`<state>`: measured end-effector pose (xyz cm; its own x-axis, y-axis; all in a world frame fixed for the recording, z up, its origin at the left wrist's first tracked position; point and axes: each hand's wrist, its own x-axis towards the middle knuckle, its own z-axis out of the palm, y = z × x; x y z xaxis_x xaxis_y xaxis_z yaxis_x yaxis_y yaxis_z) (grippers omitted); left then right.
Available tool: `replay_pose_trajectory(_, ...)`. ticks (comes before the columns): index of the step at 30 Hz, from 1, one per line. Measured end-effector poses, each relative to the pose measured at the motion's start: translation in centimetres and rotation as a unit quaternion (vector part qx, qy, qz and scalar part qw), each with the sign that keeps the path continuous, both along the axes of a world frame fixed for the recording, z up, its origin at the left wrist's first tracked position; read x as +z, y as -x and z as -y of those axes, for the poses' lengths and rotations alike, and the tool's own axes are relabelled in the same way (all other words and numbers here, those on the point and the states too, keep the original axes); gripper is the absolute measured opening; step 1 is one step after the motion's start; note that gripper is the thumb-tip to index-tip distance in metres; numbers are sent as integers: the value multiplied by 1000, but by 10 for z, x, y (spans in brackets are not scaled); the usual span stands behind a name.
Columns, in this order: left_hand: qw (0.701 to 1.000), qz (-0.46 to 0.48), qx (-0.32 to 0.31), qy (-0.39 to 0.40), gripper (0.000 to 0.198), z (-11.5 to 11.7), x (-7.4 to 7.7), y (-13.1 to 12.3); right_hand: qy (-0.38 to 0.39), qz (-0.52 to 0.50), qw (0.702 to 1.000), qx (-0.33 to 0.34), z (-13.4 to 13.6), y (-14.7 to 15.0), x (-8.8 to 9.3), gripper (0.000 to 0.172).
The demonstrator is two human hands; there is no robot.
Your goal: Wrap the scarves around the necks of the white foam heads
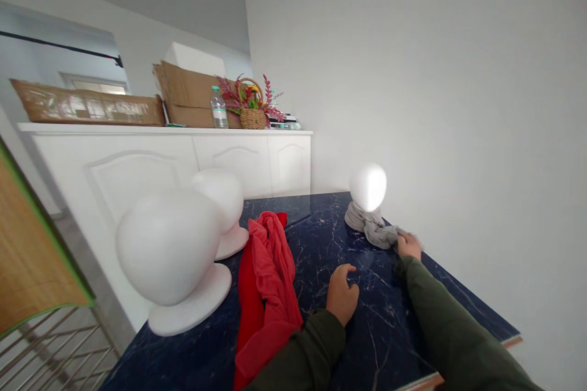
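Note:
A white mannequin head [368,187] stands at the far right of the dark blue marbled table [321,229], a grey scarf [376,229] wrapped around its neck. My right hand [409,246] is closed on the scarf's loose end, to the right of the head. Over the middle of the table is my left hand [343,292], thumb and fingers apart, holding nothing. Red and coral cloths [270,263] lie in a long heap left of it, partly behind my left sleeve. Two more white mannequin heads, a near one [167,244] and a farther one [222,195], stand at the left.
Behind the table is a white cabinet [137,162] bearing cardboard boxes [190,95], a water bottle [219,109] and a flower basket [252,117]. A wall borders the right side. At the lower left stands a metal rack [59,342] beside an orange-brown panel [34,250].

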<state>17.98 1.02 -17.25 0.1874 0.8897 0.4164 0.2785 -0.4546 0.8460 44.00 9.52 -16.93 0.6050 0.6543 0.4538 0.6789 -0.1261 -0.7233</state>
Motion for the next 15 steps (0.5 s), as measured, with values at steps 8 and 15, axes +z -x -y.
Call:
replay_pose_trajectory(8,996,2,-2,-84,37,13,19,-1,-17,-159,985,-70,50,2,-15,49)
replay_pose_trajectory(15,981,9,-45,-188,30,69,104,22,39,-110,987,113,72,38,-22,47)
